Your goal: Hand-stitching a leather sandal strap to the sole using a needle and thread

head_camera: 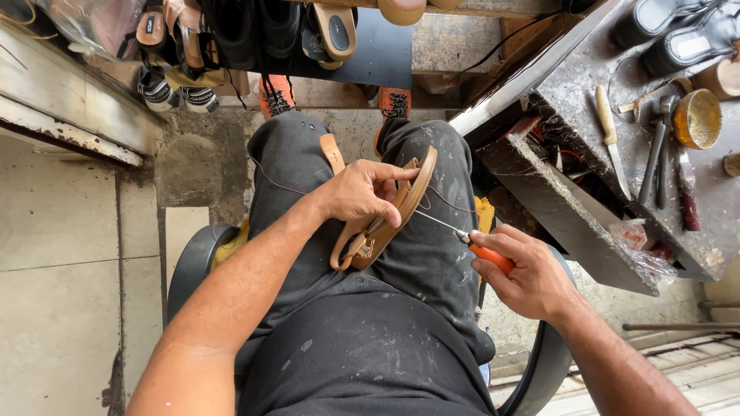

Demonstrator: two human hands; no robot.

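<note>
In the middle of the frame the left hand (361, 192) clamps a tan leather sandal with a flat sole and a buckled strap (389, 212), standing it on edge across the lap of the dark, paint-flecked trousers (416, 254). Fingers curl over the sole's upper rim and the thumb presses the face, so this grip is closed firmly around the sandal. Just right of centre the right hand (524, 273) is wrapped tight round the orange handle of a thin steel awl (493, 258); its needle runs up and left until the tip meets the sole's edge.

The sandal looks light and thin. The sole should be fairly stiff along its length yet bend a little under a hard push, while the strap loop hanging at its lower end is soft and floppy and would give no control. The best hold appears to be the one shown: across the sole's width, close to where the needle enters, with the thigh as backing. The smooth leather face may slip under a sideways thrust, and the awl's point is sharp and near the fingertips.

At the right of the frame a worn, dark, stained desk (586, 100) carries a pale-handled knife (611, 139), dark metal pliers (655, 158) and a small round brass-coloured tin (697, 118). Along the top edge, assorted shoes and sandals (231, 38) stand in a row.
</note>
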